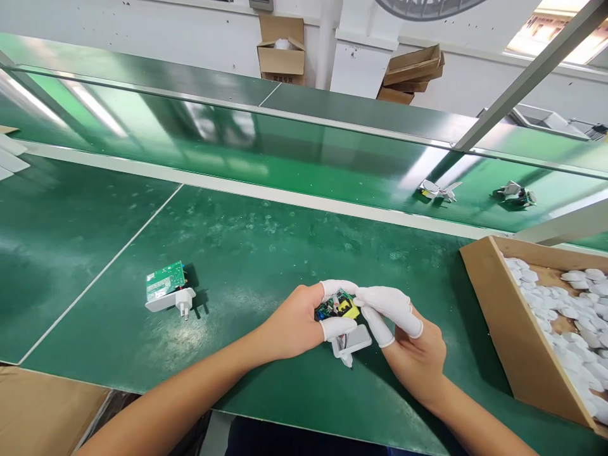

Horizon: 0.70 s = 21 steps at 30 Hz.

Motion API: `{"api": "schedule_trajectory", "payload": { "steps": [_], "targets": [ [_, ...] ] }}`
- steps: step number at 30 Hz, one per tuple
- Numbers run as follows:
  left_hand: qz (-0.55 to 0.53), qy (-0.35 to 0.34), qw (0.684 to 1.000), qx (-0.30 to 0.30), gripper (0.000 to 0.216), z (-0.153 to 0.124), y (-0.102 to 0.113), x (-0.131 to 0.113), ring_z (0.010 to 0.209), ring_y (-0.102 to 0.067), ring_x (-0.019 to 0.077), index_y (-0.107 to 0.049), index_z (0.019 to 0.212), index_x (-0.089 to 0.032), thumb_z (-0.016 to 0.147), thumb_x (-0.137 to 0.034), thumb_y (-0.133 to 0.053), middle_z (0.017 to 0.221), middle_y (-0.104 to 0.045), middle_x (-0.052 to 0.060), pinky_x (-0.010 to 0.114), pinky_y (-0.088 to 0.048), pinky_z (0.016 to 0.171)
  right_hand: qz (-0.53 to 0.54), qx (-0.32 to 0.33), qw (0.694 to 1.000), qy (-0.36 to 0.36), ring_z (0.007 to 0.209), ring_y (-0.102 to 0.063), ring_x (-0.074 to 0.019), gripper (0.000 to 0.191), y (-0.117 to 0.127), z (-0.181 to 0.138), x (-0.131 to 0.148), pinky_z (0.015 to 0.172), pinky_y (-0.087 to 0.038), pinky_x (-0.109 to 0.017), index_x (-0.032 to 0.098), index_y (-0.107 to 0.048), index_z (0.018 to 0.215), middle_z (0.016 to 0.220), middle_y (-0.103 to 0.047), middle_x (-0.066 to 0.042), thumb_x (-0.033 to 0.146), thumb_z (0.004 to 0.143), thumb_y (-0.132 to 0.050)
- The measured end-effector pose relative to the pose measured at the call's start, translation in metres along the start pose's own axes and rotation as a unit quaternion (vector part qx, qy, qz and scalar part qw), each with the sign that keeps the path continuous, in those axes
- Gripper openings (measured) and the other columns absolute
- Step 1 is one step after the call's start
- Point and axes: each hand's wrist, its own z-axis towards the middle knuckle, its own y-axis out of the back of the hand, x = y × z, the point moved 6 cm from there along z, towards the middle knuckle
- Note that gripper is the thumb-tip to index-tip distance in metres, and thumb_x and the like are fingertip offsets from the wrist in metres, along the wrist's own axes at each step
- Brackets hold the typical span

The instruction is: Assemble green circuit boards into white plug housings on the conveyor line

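Observation:
My left hand (311, 320), in white finger cots, grips a small circuit board (332, 308) by its edges, thumb below and fingers above. A yellow-wrapped transformer (349, 309) sits at the board's right end. My right hand (403, 329), also in finger cots, is pinched closed against that end; what lies between its fingertips is hidden. Just below the board is a white plug housing (354, 341), its pin end pointing down; red wire shows inside it. To the left on the bench lies another white plug housing (164, 301) with a green circuit board (165, 280) standing against it.
A cardboard box (506, 329) of white plastic pieces (577, 329) stands at the right on the green bench (266, 253). Behind the white ledge (285, 201) lie two more opened plug assemblies, one (437, 190) beside the other (515, 194). A metal post (527, 76) slants across the upper right.

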Motion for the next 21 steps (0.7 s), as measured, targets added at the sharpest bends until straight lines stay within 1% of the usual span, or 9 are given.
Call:
{"api": "schedule_trajectory", "payload": {
  "steps": [4, 9, 13, 15, 17, 19, 21],
  "targets": [
    [0.004, 0.005, 1.000, 0.010, 0.039, -0.001, -0.002, -0.002, 0.070, -0.056, 0.0140, -0.056, 0.115, -0.021, 0.076, -0.025, -0.061, 0.079, -0.063, 0.000, 0.027, -0.047, 0.067, -0.008, 0.005, 1.000, 0.004, 0.091, -0.063, -0.0210, 0.048, 0.001, 0.002, 0.000, 0.075, -0.053, -0.036, 0.028, -0.060, 0.114, 0.100, -0.067, -0.005, -0.001, 0.076, -0.056],
    [0.003, -0.002, 1.000, -0.014, 0.042, -0.001, 0.001, 0.001, 0.078, -0.059, 0.0164, -0.056, 0.116, -0.020, 0.075, -0.027, -0.062, 0.090, -0.066, 0.002, 0.029, -0.048, 0.073, -0.024, 0.031, 0.998, 0.052, 0.092, -0.063, -0.0212, 0.050, -0.001, 0.000, 0.005, 0.074, -0.054, -0.036, 0.026, -0.057, 0.119, 0.105, -0.066, -0.007, -0.001, 0.077, -0.054],
    [0.010, -0.006, 0.999, -0.031, 0.044, -0.001, 0.002, 0.002, 0.083, -0.059, 0.0174, -0.056, 0.117, -0.021, 0.075, -0.030, -0.063, 0.093, -0.066, 0.002, 0.030, -0.048, 0.077, -0.006, 0.043, 0.998, 0.050, 0.094, -0.062, -0.0225, 0.048, -0.002, 0.003, 0.006, 0.074, -0.054, -0.038, 0.025, -0.057, 0.119, 0.107, -0.066, -0.008, 0.000, 0.077, -0.053],
    [0.014, -0.005, 0.999, -0.046, 0.045, -0.002, 0.004, 0.003, 0.083, -0.060, 0.0180, -0.056, 0.117, -0.020, 0.074, -0.031, -0.064, 0.094, -0.067, 0.003, 0.030, -0.049, 0.078, 0.003, 0.049, 0.997, 0.062, 0.096, -0.062, -0.0234, 0.048, -0.003, 0.004, 0.009, 0.074, -0.054, -0.039, 0.023, -0.056, 0.119, 0.106, -0.066, -0.009, 0.000, 0.077, -0.054],
    [0.008, -0.002, 0.999, -0.049, 0.045, -0.002, 0.003, 0.003, 0.077, -0.062, 0.0175, -0.054, 0.118, -0.020, 0.075, -0.031, -0.063, 0.087, -0.068, 0.002, 0.030, -0.050, 0.073, -0.001, 0.051, 0.996, 0.075, 0.097, -0.061, -0.0239, 0.049, -0.004, 0.004, 0.010, 0.074, -0.054, -0.039, 0.022, -0.056, 0.120, 0.106, -0.066, -0.010, 0.000, 0.076, -0.054],
    [0.010, -0.007, 0.999, -0.036, 0.043, -0.002, 0.000, 0.003, 0.067, -0.063, 0.0159, -0.053, 0.119, -0.020, 0.077, -0.030, -0.060, 0.078, -0.067, 0.001, 0.029, -0.051, 0.067, -0.017, 0.043, 0.995, 0.090, 0.096, -0.061, -0.0234, 0.052, -0.005, 0.001, 0.012, 0.074, -0.054, -0.040, 0.023, -0.054, 0.122, 0.106, -0.066, -0.009, 0.000, 0.075, -0.053],
    [0.038, -0.021, 0.999, -0.031, 0.041, -0.003, -0.003, 0.001, 0.062, -0.062, 0.0143, -0.053, 0.119, -0.020, 0.079, -0.027, -0.058, 0.077, -0.067, 0.001, 0.027, -0.051, 0.062, -0.032, 0.039, 0.993, 0.108, 0.094, -0.062, -0.0230, 0.055, -0.006, -0.002, 0.014, 0.074, -0.054, -0.040, 0.023, -0.052, 0.125, 0.108, -0.066, -0.009, -0.001, 0.075, -0.052]
  ]
}}
